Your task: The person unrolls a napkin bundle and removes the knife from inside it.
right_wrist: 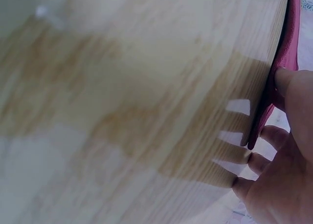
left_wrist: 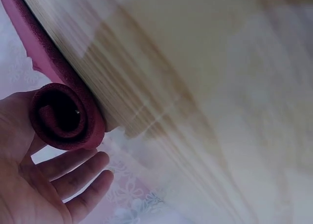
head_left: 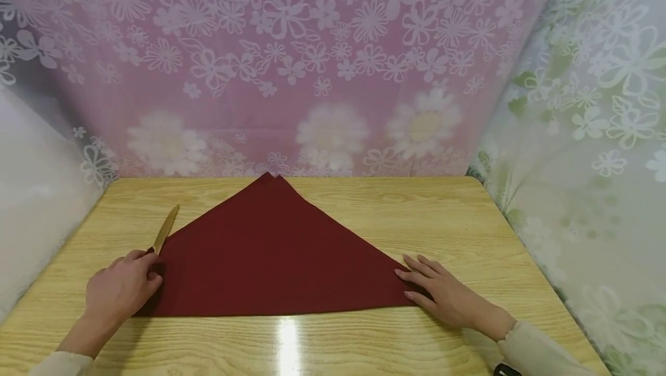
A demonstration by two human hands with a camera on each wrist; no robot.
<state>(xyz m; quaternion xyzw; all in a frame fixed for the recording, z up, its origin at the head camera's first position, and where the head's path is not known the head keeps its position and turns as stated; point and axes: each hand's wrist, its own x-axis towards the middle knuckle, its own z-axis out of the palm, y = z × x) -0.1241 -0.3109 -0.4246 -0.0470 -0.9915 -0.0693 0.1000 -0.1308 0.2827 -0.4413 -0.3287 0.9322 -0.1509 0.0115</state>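
Note:
A dark red cloth (head_left: 281, 260), folded into a triangle, lies on the table with its peak at the far edge and its long side toward me. My left hand (head_left: 122, 286) holds its left corner, which is rolled up; the roll (left_wrist: 66, 116) shows end-on in the left wrist view, with a small bright spot inside. From beside that hand a knife's blade (head_left: 167, 227) points away to the far side; its handle is mostly hidden. My right hand (head_left: 447, 295) rests on the cloth's right corner, fingers spread and nearly straight, thumb (right_wrist: 288, 79) at the near edge.
The wood-grain table (head_left: 416, 208) ends at a pink flowered curtain (head_left: 291, 104) behind it. A pale flowered sheet (head_left: 598, 162) hangs along the right side, and a whitish sheet (head_left: 41, 191) along the left. A light glare lies near the front.

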